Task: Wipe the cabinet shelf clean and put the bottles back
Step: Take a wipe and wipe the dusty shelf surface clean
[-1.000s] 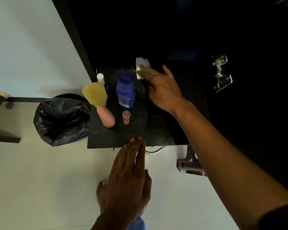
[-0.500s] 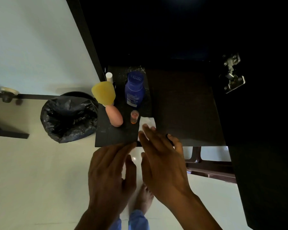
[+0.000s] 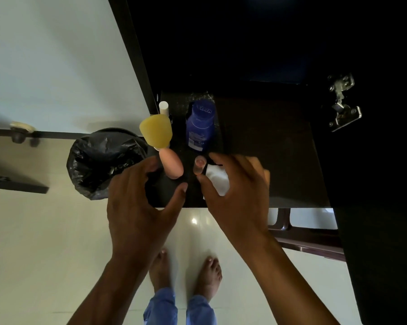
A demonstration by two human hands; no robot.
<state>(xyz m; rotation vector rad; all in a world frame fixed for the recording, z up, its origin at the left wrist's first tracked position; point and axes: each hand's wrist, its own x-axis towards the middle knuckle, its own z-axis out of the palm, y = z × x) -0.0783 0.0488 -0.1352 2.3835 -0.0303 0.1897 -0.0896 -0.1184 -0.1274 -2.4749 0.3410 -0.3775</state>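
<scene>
The dark cabinet shelf carries a blue lotion bottle, a yellow bottle, a pink bottle, a small white-capped bottle and a tiny orange vial, all upright on its left part. My right hand holds a white cloth over the shelf's front edge, fingertips right beside the vial. My left hand is curved in a wide C just in front of the pink bottle, fingertips close to it, holding nothing.
A bin with a black bag stands on the floor left of the shelf. A metal hinge sits on the cabinet's right wall. A brown wooden frame lies below the shelf at right. My bare feet stand on pale tiles.
My right hand drew the cloth from the shelf's back to its front edge and now has it gathered in its grip. My left hand rose and curved toward the pink bottle.
</scene>
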